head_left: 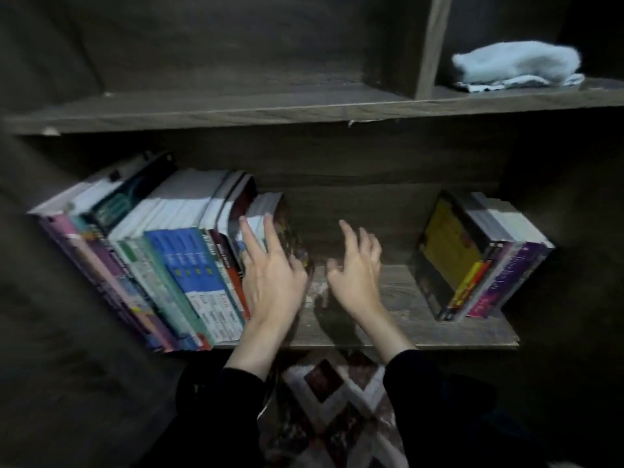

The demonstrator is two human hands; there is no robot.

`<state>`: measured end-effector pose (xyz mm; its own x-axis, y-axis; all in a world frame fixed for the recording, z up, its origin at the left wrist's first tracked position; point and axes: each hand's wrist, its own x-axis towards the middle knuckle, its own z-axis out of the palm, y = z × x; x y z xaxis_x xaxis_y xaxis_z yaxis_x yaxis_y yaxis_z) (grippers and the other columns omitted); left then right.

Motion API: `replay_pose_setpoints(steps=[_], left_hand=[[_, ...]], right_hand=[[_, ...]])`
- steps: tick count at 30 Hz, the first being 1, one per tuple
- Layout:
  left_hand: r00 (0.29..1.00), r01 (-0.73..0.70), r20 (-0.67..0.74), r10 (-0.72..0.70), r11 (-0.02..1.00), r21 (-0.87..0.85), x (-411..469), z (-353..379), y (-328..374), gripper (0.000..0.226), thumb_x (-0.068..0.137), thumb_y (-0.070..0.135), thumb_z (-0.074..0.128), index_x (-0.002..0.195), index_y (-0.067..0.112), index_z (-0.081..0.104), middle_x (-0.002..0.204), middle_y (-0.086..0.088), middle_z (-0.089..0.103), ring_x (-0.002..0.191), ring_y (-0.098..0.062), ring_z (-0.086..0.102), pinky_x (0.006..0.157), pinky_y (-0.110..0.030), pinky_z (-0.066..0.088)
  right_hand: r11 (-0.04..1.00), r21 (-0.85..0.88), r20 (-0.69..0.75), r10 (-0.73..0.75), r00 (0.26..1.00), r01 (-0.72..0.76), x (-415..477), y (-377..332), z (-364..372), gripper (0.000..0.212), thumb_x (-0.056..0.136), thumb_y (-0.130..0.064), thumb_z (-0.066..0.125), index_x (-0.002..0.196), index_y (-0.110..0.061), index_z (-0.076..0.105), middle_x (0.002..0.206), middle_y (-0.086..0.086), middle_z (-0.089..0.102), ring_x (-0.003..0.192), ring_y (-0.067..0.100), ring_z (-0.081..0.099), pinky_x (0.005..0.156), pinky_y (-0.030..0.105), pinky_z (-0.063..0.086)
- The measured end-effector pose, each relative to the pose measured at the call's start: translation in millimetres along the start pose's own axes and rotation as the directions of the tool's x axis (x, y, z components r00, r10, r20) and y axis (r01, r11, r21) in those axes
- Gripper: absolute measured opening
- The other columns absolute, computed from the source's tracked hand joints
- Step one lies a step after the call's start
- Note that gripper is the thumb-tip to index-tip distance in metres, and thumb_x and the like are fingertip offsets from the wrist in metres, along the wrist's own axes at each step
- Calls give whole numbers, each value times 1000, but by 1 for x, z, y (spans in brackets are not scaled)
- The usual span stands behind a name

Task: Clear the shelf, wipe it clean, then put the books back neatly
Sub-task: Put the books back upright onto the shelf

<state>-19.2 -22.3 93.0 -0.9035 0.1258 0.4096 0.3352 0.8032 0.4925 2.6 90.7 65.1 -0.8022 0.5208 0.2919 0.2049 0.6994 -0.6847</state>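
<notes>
We note left hand (270,278) at 9 o'clock of shelf (405,319) gap, fingers straight, apart, pressing end book (288,228) of left row (169,261). Right hand (354,278) beside it, fingers spread, holding nothing. Second book group (472,261) at 3 o'clock; cloth (516,65) at 1 o'clock.

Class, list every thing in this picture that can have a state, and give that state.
Left row of books: standing, leaning, on the lower shelf.
Right group of books: standing, leaning, apart from the left row.
Left hand: fingers straight, touching the row's end book.
Right hand: open, holding nothing.
Cloth: bunched, lying on the upper shelf.
</notes>
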Motion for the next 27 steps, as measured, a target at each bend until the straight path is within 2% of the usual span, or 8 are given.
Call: replay_pose_setpoints(steps=[4, 8, 11, 14, 18, 22, 25, 27], left_hand=[[982, 12, 183, -36, 991, 133, 3, -6, -24, 84, 90, 19, 50, 152, 12, -7, 160, -12, -8, 117, -36, 52, 88, -38, 45], [980, -84, 194, 48, 980, 181, 8, -11, -33, 83, 89, 14, 50, 152, 14, -4, 160, -11, 1, 102, -31, 59, 70, -32, 42], [966, -240, 141, 217, 955, 173, 7, -15, -36, 75, 91, 19, 50, 152, 17, 6, 156, -6, 22, 111, -26, 51, 77, -32, 47], [947, -302, 125, 295, 952, 44, 10, -14, -35, 63, 97, 25, 46, 151, 19, 15, 146, 1, 33, 121, -18, 32, 84, -25, 38], [957, -45, 261, 125, 955, -294, 31, -5, -26, 70, 93, 52, 48, 151, 25, 19, 143, -5, 24, 128, -23, 37, 103, -29, 31], [922, 32, 386, 41, 983, -182, 65, 1, -13, 81, 82, 67, 54, 149, 37, 20, 151, -12, 34, 135, -33, 36, 108, -42, 37], [873, -123, 479, 92, 992, 34, 79, 2, 8, 71, 88, 40, 58, 149, 39, 21, 147, -14, 39, 130, -34, 42, 100, -38, 44], [867, -137, 492, 79, 987, 84, 83, 2, 17, 67, 87, 28, 56, 148, 34, 28, 144, -16, 42, 123, -36, 49, 92, -37, 48]], right_hand=[[975, 221, 344, -92, 934, 15, -5, -26, 32, 82, 85, -33, 52, 151, -39, 4, 157, 3, 23, 144, 27, 12, 116, 42, 17], [947, 321, 401, -121, 908, -16, -8, -27, 44, 100, 77, -31, 58, 127, -71, -18, 153, 2, 34, 139, 24, 32, 109, 42, 35], [931, 361, 382, -199, 902, 52, -9, -20, 40, 113, 83, 2, 60, 136, -58, -20, 157, 1, 21, 135, 11, 30, 101, 28, 35], [924, 362, 333, -254, 908, 125, -11, -18, 38, 113, 84, 5, 60, 141, -51, -20, 158, 0, 14, 134, 12, 30, 93, 25, 39], [915, 375, 282, -264, 923, 147, -8, -12, 32, 108, 83, 2, 63, 143, -55, -6, 158, -3, 18, 134, 21, 41, 94, 30, 43], [849, 523, 403, -175, 898, -69, -4, 7, 24, 104, 87, 1, 59, 145, -51, -9, 153, 2, 29, 106, 0, 57, 86, 30, 51], [937, 348, 469, -142, 872, -34, 0, 20, 1, 82, 87, 4, 53, 149, -36, 20, 146, 4, 44, 119, 14, 55, 86, 27, 48], [987, 2, 266, -155, 951, 160, 3, 34, -23, 69, 84, -3, 54, 145, -28, 37, 146, 8, 43, 131, 23, 43, 106, 33, 37]])
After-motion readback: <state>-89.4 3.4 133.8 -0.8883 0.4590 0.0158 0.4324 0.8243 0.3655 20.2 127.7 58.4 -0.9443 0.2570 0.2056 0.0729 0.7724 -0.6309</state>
